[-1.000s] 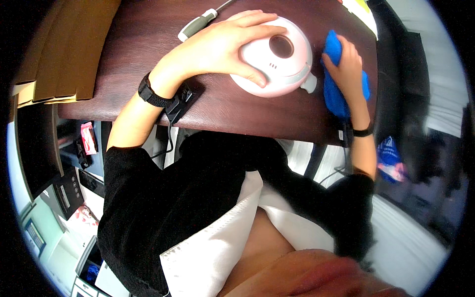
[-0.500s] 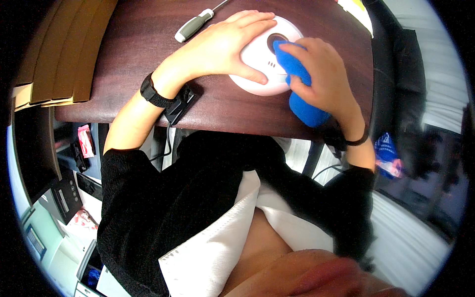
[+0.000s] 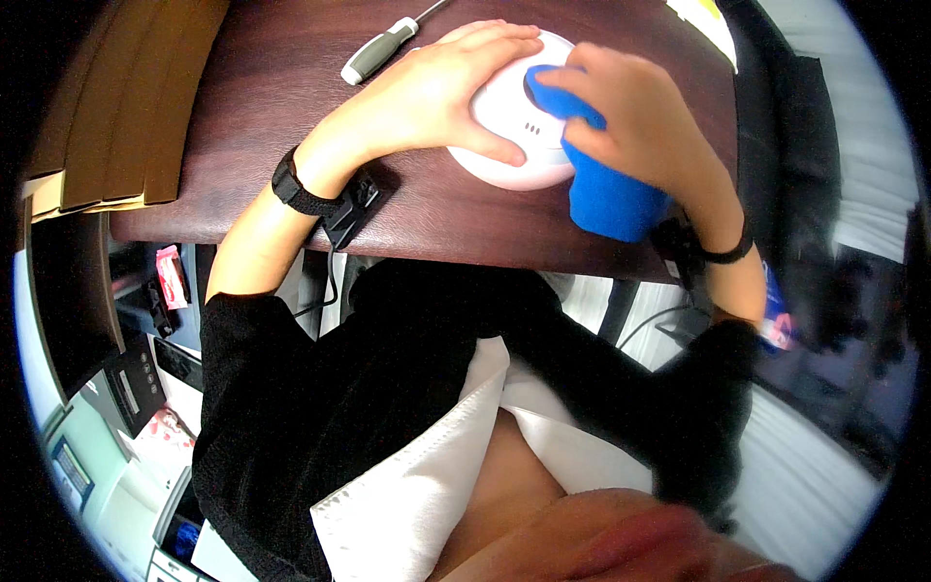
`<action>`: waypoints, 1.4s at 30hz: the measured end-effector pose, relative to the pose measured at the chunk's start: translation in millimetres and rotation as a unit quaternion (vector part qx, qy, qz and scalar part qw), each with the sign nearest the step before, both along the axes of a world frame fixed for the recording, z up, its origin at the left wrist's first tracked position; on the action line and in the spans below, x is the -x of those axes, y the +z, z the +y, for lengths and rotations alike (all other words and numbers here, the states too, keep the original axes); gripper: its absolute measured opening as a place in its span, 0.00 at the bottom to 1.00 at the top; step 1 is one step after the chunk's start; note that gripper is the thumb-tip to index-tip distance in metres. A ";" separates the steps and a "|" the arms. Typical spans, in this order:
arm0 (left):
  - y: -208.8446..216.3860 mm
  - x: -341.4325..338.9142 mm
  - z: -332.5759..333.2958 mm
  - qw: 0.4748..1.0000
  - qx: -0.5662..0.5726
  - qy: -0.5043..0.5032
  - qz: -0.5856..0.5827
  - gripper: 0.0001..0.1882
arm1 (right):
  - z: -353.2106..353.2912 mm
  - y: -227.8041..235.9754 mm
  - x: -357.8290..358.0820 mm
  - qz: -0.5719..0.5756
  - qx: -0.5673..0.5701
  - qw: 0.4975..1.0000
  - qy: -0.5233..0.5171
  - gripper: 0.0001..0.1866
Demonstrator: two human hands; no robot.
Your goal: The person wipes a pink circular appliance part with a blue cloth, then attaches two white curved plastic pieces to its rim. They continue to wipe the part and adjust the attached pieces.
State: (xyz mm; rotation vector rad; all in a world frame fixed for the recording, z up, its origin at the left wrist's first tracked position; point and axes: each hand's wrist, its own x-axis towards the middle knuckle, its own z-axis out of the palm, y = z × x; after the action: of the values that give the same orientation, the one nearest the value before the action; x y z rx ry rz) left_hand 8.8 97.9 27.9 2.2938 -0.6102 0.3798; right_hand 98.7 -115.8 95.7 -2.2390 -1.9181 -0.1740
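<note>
A round white device (image 3: 512, 116) with a dark round opening near its middle and a few small slots lies on the dark wooden table. My left hand (image 3: 456, 89) rests flat across its left side, fingers and thumb spread over the shell. Between the fingers and thumb of my right hand (image 3: 640, 116) is a blue cloth (image 3: 616, 199). Its upper end lies against the device at the round opening, covering most of it, while the loose end hangs down over the table toward the front edge.
A grey-handled screwdriver (image 3: 381, 50) lies beyond my left forearm. Under my left wrist sits a small black device (image 3: 351, 213) with a cable running off the table's edge. Brown cardboard (image 3: 136, 97) stands at the left; a black chair (image 3: 800, 145) is at the right.
My right hand has moved up and slightly right, and the cloth's upper end has shifted up-left over the round opening. My left hand stays in place on the device.
</note>
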 end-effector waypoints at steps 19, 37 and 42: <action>0.8 1.5 -0.2 1.000 -0.006 0.009 -0.003 0.51 | 4.1 10.0 -2.9 -0.012 0.051 0.998 -0.026 0.15; 5.2 7.2 -8.3 0.998 -0.042 0.055 -0.002 0.57 | -109.3 -6.3 27.3 0.394 0.111 0.893 -0.184 0.21; 12.9 4.4 -1.1 0.994 0.042 0.097 0.004 0.53 | -108.9 -17.7 27.9 0.404 0.000 0.887 -0.226 0.22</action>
State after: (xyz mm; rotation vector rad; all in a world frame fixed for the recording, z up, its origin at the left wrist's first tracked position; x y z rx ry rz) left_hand 4.4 96.8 40.8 2.2781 -0.3612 0.4783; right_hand 70.8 -224.7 77.9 -2.1934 -0.9545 0.6056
